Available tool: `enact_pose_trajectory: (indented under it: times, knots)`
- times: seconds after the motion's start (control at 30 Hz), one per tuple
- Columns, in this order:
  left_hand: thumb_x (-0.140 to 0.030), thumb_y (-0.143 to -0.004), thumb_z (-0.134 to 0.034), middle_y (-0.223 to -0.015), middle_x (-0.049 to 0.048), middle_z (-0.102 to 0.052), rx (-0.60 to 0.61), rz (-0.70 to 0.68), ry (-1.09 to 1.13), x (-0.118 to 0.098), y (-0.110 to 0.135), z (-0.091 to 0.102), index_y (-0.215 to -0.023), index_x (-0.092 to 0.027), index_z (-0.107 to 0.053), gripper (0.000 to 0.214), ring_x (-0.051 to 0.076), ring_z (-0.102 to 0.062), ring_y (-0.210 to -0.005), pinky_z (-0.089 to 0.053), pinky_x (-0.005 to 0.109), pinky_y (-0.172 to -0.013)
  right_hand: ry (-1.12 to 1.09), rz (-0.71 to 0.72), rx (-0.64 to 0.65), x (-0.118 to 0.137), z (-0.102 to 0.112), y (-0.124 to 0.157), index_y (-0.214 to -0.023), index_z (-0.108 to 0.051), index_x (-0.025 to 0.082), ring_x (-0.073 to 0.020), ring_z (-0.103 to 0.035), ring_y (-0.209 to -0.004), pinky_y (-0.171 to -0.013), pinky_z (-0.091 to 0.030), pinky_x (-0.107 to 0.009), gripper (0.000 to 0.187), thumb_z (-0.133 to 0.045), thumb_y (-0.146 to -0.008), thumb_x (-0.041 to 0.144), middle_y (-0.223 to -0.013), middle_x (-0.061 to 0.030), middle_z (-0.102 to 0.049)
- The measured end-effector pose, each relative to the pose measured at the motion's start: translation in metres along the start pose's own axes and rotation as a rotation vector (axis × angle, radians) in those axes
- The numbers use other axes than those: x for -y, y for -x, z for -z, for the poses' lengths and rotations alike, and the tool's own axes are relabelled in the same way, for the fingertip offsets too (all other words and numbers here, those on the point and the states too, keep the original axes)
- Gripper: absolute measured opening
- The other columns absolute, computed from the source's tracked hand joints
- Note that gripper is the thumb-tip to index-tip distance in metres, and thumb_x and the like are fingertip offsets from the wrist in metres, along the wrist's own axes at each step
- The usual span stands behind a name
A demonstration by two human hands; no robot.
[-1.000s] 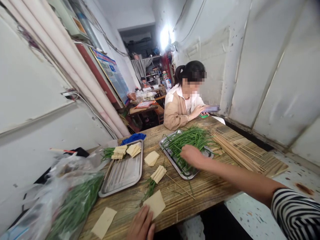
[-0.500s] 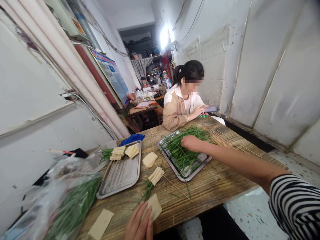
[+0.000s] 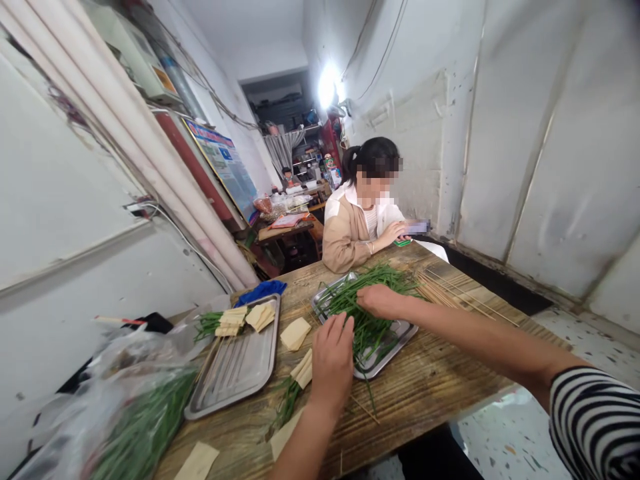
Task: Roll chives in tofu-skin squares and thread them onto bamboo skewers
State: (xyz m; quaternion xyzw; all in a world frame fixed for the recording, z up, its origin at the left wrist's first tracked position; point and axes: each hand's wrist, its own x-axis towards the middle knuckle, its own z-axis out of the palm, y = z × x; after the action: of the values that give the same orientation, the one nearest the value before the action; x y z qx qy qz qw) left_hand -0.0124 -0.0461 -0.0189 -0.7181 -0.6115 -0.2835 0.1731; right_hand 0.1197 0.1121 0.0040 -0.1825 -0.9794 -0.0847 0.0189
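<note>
In the head view, a metal tray [image 3: 395, 353] holds a loose heap of garlic chives [image 3: 373, 333]. My right hand [image 3: 379, 302] is down in the heap, its fingers closed on some chives. My left hand [image 3: 334, 357] hovers by the tray's near-left edge, back of the hand up, fingers loosely bent and seemingly holding nothing. Partly behind it lies a bundle of chives wrapped in tofu skin [image 3: 301, 371]. A flat tofu skin sheet [image 3: 284, 437] lies under my left forearm, mostly covered. Another tofu skin piece [image 3: 197, 461] rests at the table's near edge.
A second metal tray [image 3: 235, 373] at left holds wrapped chive rolls [image 3: 233, 321] on skewers. Folded tofu skin [image 3: 295, 333] lies between the trays. Bamboo skewers [image 3: 440, 290] lie at right. A plastic bag of greens [image 3: 145, 427] stands left. Across the table sits a person [image 3: 350, 220] holding a phone.
My left hand has lifted off the tofu skin sheet and moved forward and right to the chive tray. My right hand stays in the chives. The view has shifted slightly.
</note>
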Motion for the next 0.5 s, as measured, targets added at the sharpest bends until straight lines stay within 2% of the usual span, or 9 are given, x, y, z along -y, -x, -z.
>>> enact_pose_trajectory:
  times: [0.1, 0.23, 0.33, 0.5]
  knots:
    - [-0.02, -0.091, -0.039, -0.117, 0.0127, -0.063, 0.168, 0.075, -0.064, -0.002, -0.026, -0.009, -0.123, -0.016, -0.053, 0.035, 0.025, -0.053, -0.114, -0.034, 0.047, -0.098, 0.005, 0.086, -0.025, 0.011, 0.009, 0.003, -0.087, -0.065, 0.01, -0.0181, -0.058, -0.079, -0.063, -0.039, -0.026, 0.021, -0.045, -0.086, 0.013, -0.085, -0.0097, -0.064]
    - [-0.019, -0.092, -0.034, -0.091, 0.0099, -0.069, 0.392, 0.195, -0.009, 0.003, -0.045, -0.016, -0.104, -0.016, -0.062, 0.031, 0.022, -0.061, -0.091, -0.038, 0.038, -0.085, -0.044, 0.028, -0.023, 0.018, 0.026, 0.008, -0.089, -0.066, 0.01, -0.0182, -0.06, -0.08, -0.064, -0.042, -0.026, 0.022, -0.045, -0.087, 0.016, -0.089, -0.0107, -0.065]
    - [-0.021, -0.092, -0.034, -0.093, 0.0089, -0.068, 0.423, 0.193, 0.033, 0.009, -0.047, -0.021, -0.094, -0.018, -0.064, 0.03, 0.02, -0.062, -0.09, -0.039, 0.032, -0.079, -0.05, -0.008, 0.039, 0.015, 0.032, 0.011, -0.091, -0.067, 0.01, -0.0202, -0.062, -0.083, -0.064, -0.044, -0.026, 0.02, -0.051, -0.086, 0.02, -0.093, -0.0118, -0.067]
    - [-0.021, -0.092, -0.034, -0.093, 0.0082, -0.07, 0.409, 0.216, 0.058, 0.009, -0.039, -0.035, -0.099, -0.018, -0.063, 0.03, 0.02, -0.063, -0.089, -0.041, 0.031, -0.079, 0.021, -0.012, 0.077, 0.009, 0.027, 0.01, -0.09, -0.069, 0.011, -0.0209, -0.064, -0.084, -0.063, -0.045, -0.025, 0.021, -0.05, -0.087, 0.018, -0.092, -0.0114, -0.069]
